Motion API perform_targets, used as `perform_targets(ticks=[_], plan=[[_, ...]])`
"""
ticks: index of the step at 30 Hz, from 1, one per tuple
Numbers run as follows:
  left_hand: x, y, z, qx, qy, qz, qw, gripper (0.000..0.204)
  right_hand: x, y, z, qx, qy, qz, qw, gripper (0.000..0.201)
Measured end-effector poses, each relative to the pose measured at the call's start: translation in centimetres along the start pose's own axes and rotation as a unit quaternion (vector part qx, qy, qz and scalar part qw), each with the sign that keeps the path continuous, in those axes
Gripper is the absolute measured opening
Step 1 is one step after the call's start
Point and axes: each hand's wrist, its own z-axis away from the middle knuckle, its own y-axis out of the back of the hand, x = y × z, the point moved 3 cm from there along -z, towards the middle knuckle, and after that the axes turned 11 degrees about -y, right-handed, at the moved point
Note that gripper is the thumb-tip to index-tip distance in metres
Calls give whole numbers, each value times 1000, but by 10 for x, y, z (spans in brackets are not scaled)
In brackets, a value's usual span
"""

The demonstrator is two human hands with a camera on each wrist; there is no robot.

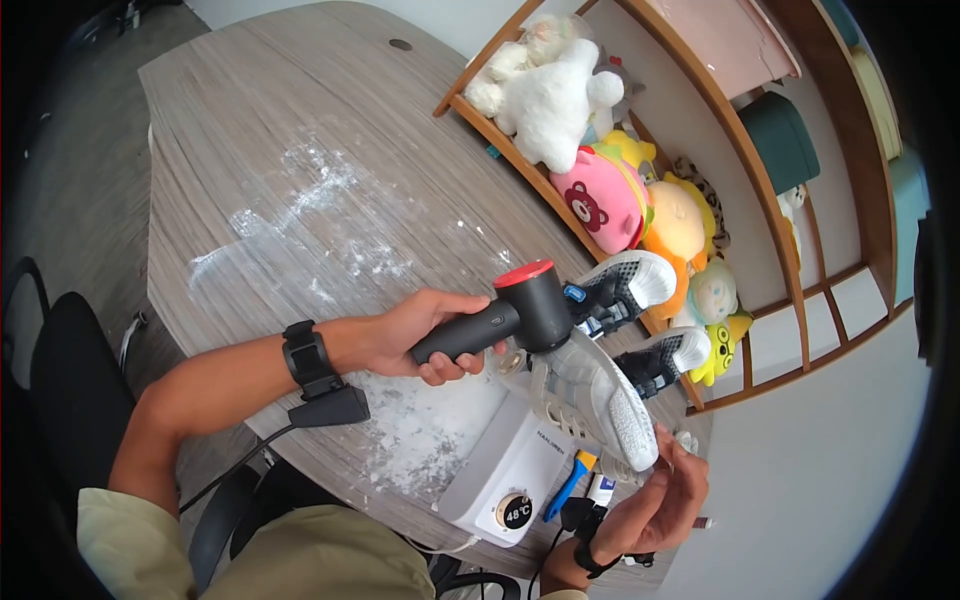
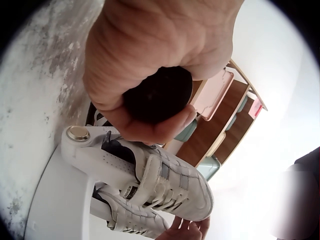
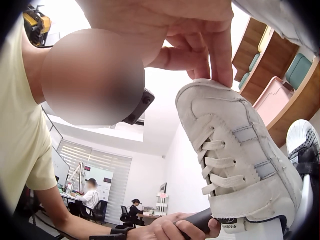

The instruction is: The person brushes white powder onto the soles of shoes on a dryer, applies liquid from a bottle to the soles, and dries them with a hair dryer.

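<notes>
My left hand grips the dark handle of a handheld blower with a red-rimmed end. The blower's head is right beside a white sneaker with laces and a strap. That sneaker is mounted on an arm of a white shoe dryer whose round display reads 48°C. My right hand is at the sneaker's toe; its fingertips touch the toe edge in the right wrist view. In the left wrist view a second white sneaker sits below the first on the dryer.
White powder is spread over the wooden table. A blue-handled brush lies beside the dryer. Two black-and-white shoes stand behind it, by a shelf of plush toys. Two people sit at desks far behind in the right wrist view.
</notes>
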Motion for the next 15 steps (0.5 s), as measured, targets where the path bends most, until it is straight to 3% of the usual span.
perform_targets(ticks=[8, 15], plan=[[9, -15, 10, -98, -3, -27, 995, 55, 1, 1, 3, -1, -11, -10, 1000, 25], [14, -27, 18, -133, -19, -49, 990, 56, 0, 1, 2, -5, -16, -3, 1000, 24]])
